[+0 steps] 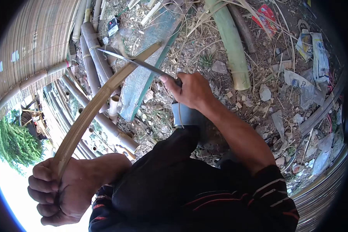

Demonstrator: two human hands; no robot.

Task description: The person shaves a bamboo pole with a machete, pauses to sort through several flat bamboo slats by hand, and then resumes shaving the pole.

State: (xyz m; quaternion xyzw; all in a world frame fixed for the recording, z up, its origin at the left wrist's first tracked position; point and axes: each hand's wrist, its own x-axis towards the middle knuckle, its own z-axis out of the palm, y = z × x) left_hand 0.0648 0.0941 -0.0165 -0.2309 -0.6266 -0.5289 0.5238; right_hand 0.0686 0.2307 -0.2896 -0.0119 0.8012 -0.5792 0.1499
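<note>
My left hand (62,191), at the lower left, is closed around the near end of a long, slightly curved bamboo strip (94,106). The strip slants up and away to the right, its far end over a worn blue-green board (137,87). In my right hand (189,89) is the handle of a knife (150,69), mostly hidden by the fingers. Its narrow blade points left and crosses over the strip near the far end.
Bamboo poles (92,50) lie at the left beside a slatted bamboo screen (34,38). A thick green bamboo pole (232,46) lies ahead. Wood chips and shavings cover the ground. A red wrapper (265,19) and plastic packaging (303,85) are scattered at the right.
</note>
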